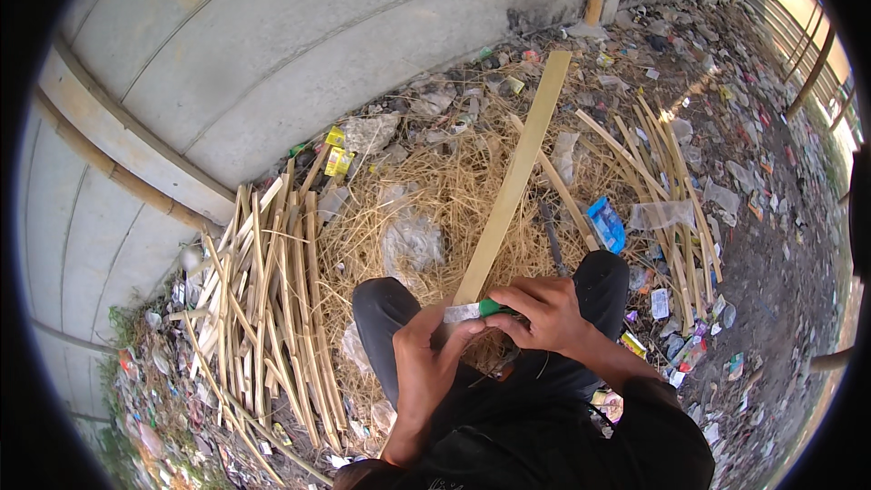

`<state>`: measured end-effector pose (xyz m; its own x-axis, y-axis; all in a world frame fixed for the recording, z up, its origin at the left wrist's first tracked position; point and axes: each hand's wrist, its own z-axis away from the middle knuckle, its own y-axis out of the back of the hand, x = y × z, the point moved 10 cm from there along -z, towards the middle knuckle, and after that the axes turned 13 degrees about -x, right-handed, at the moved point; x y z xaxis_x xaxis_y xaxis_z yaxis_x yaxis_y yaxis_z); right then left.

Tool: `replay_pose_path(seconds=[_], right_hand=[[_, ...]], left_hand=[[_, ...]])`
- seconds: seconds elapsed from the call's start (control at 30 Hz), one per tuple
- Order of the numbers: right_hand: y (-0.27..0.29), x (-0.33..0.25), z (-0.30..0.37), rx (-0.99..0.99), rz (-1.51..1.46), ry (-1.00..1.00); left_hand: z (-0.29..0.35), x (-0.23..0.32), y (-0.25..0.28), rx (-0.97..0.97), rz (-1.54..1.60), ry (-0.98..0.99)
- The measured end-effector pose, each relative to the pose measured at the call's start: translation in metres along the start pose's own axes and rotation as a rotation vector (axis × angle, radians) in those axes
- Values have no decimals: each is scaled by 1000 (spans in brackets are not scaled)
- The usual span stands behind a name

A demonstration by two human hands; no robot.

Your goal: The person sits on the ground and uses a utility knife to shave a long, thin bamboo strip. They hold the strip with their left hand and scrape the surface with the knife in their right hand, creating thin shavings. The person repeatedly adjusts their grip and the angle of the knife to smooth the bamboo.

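Note:
A long, flat, pale bamboo strip [517, 177] slants away from me, its near end between my hands at my knees. My left hand [425, 358] is closed round that near end, the thumb close to a short knife blade [461, 313]. The blade lies across the strip. My right hand [549, 313] grips the knife by its green handle [491, 307], most of which its fingers cover. The very end of the strip is hidden behind my fingers.
Split bamboo sticks [272, 308] lie piled at the left, with more sticks [676, 209] at the right. Dry shavings [454, 191] and a blue packet [606, 225] lie ahead. A concrete wall [336, 18] rises behind, and litter [753, 263] covers the ground at the right.

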<state>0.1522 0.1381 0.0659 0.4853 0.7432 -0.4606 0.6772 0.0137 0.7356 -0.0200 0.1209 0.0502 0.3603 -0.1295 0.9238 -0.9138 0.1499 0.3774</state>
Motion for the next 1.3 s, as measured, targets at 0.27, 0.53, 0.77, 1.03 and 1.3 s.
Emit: replay_pose_path(seconds=[0.27, 0.53, 0.77, 1.03, 1.3], right_hand=[[10, 15, 2, 25, 38, -41], [28, 26, 3, 127, 61, -27], [80, 94, 5, 366, 101, -183], [142, 177, 25, 530, 109, -514], [14, 51, 15, 146, -41, -81]], left_hand=[[7, -3, -2, 10, -20, 83], [12, -11, -4, -29, -38, 91], [35, -33, -6, -104, -14, 234], [55, -54, -4, -190, 84, 256], [25, -62, -14, -218, 222, 282]])
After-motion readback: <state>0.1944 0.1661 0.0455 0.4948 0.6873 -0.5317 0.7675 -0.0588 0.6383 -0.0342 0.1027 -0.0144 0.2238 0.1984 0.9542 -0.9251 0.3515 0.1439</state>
